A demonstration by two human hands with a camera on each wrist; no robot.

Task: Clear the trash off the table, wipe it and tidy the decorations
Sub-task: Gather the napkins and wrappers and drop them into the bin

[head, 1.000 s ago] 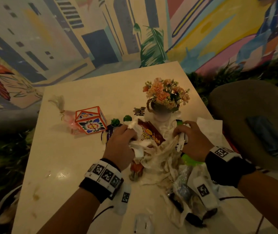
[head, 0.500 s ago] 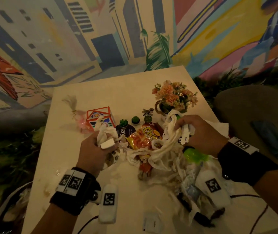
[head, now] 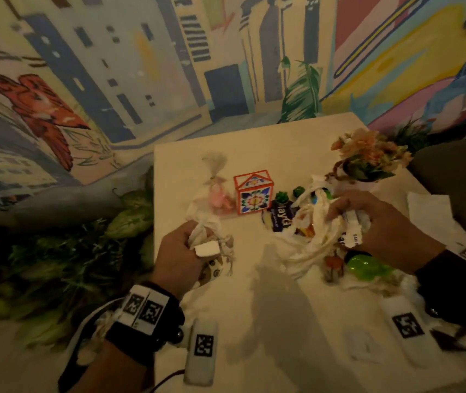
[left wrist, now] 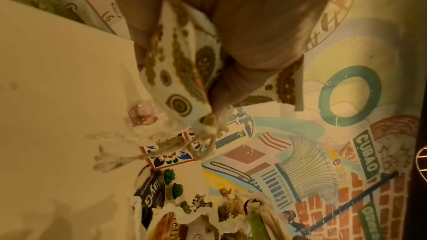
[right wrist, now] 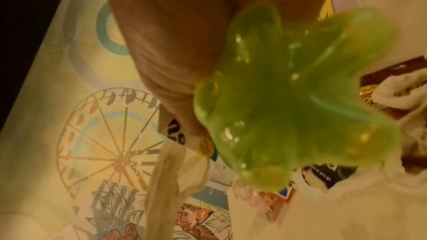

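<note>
My left hand [head: 197, 242] grips a wad of crumpled white tissue [head: 203, 231] together with a paisley-printed paper [left wrist: 180, 72], near the table's left edge. My right hand [head: 348, 219] is curled round a labelled green plastic bottle [head: 368, 268] and a tangle of white tissue strips [head: 311, 236]. In the right wrist view the green bottle [right wrist: 289, 98] fills the frame. A dark snack wrapper [head: 281, 219] and an orange wrapper lie under the tangle. Behind stand a flower vase [head: 368, 160], a red patterned box [head: 251, 194], a pink favour bag [head: 217, 194] and small green cacti [head: 281, 197].
The cream table [head: 254, 148] meets a painted mural wall at the back. Green plants [head: 84, 251] crowd its left side. A flat white napkin [head: 427, 214] lies at the right edge, beside a dark round chair [head: 458, 171]. A small white wrapper [head: 362, 344] lies near the front.
My left hand has pulled away leftward from the trash pile, carrying its tissue wad toward the table's left edge. The right hand keeps its grip by the vase. My view has turned left.
</note>
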